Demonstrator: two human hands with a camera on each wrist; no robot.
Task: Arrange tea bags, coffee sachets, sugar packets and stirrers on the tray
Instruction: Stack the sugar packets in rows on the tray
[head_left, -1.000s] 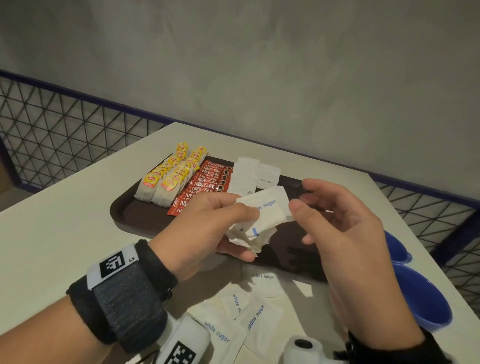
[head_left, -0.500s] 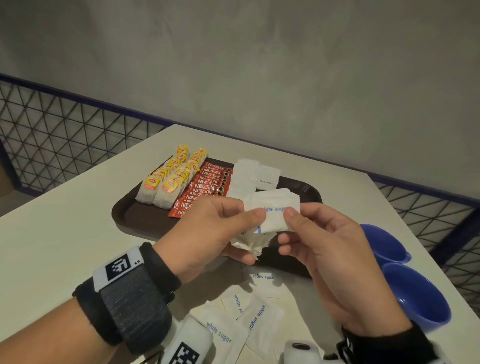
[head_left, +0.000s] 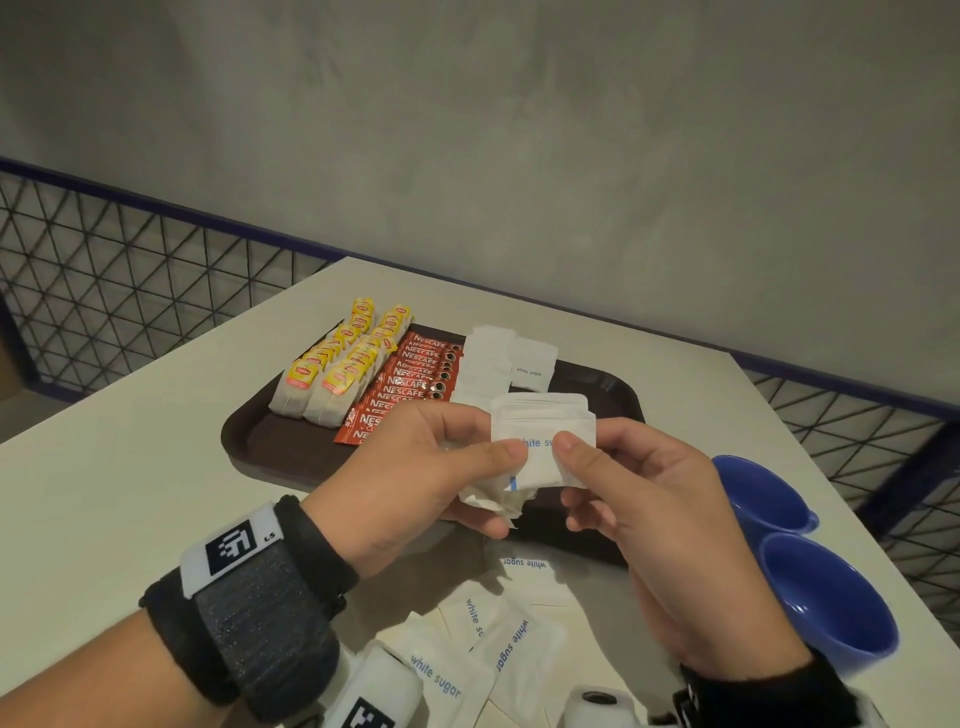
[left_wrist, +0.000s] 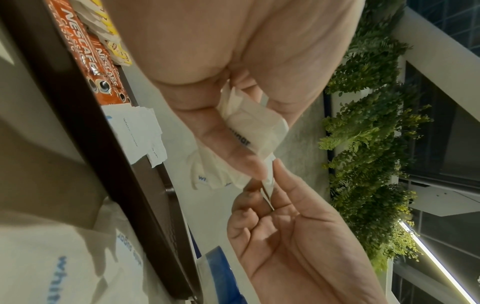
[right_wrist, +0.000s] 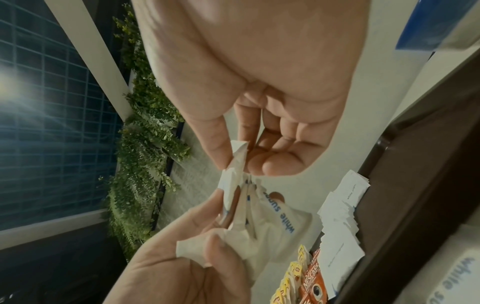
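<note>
Head view, near to far. Loose sugar packets (head_left: 483, 644) lie on the table (head_left: 104, 493) at 6 o'clock, between my wrists, off the tray; I count about five, with overlaps, so not exact.

Above them my left hand (head_left: 410, 478) grips a fanned bundle of sugar packets (head_left: 540, 447), thumb on top, fingers curled under. My right hand (head_left: 654, 519) pinches the front packet of that bundle between thumb and forefinger; right wrist view confirms the pinch on the packet edge. Bundle count: cannot tell, several edges show.

Two blue cups (head_left: 826, 597) sit at 3 o'clock, beside the tray's right end.

Tray (head_left: 270, 441) is at 12 o'clock. On it, 9 to 3: two rows of tea bags (head_left: 332, 374), roughly six to eight per row; one overlapped row of coffee sachets (head_left: 410, 384), about ten; then sugar packets already placed (head_left: 493, 364), one overlapped column plus one more just right of it, number unclear.

Step, my read: squaring the bundle, or peeling one packet off, to extend the sugar section. Next move calls for carrying it over to 12–1 o'clock and laying it against the placed packets without disturbing the sachets. Paper is limp and slippery, so the fan could spill. No stirrers visible in any view.
</note>
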